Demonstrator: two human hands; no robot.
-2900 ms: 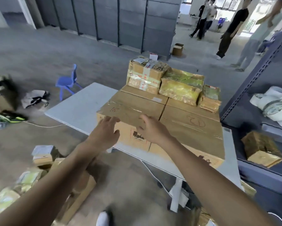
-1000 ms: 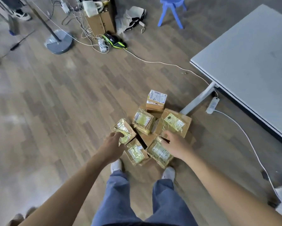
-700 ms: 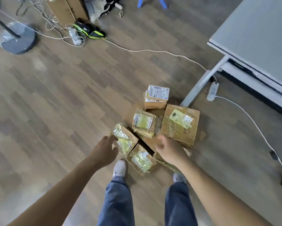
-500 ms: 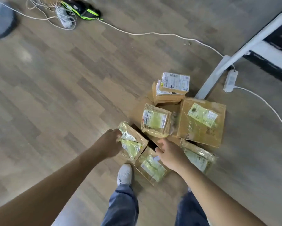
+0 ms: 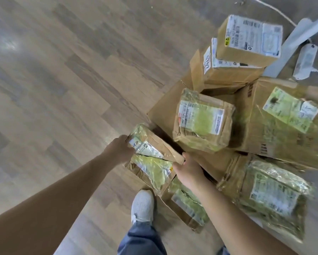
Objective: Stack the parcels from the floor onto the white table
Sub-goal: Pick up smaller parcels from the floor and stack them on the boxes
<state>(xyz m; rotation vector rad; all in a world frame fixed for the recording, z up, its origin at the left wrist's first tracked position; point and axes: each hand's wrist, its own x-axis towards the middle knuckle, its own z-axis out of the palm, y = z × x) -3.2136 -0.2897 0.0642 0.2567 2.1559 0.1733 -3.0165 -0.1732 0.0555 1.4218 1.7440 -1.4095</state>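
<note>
Several taped cardboard parcels lie in a heap on the wooden floor. The nearest parcel [image 5: 150, 159], wrapped in yellowish tape with a torn label, is tilted between my hands. My left hand [image 5: 120, 149] grips its left end and my right hand [image 5: 188, 171] grips its right edge. Behind it lie a mid-sized taped parcel [image 5: 202, 120], a large box [image 5: 283, 124] and two stacked white-labelled boxes [image 5: 246, 37]. Another wrapped parcel [image 5: 270, 194] lies at the right, and one parcel [image 5: 187, 203] lies partly under my right forearm. Of the white table only a leg [image 5: 298, 35] shows.
A white power strip [image 5: 304, 61] with its cable lies beside the table leg. My left shoe [image 5: 142, 206] stands close to the held parcel. Flattened cardboard [image 5: 165, 109] lies under the heap. Bare wooden floor stretches to the left.
I turned from the table down to the floor heap and bent closer. Both hands have closed in on the nearest parcel, the right hand moving from a neighbouring parcel to this one's right edge.
</note>
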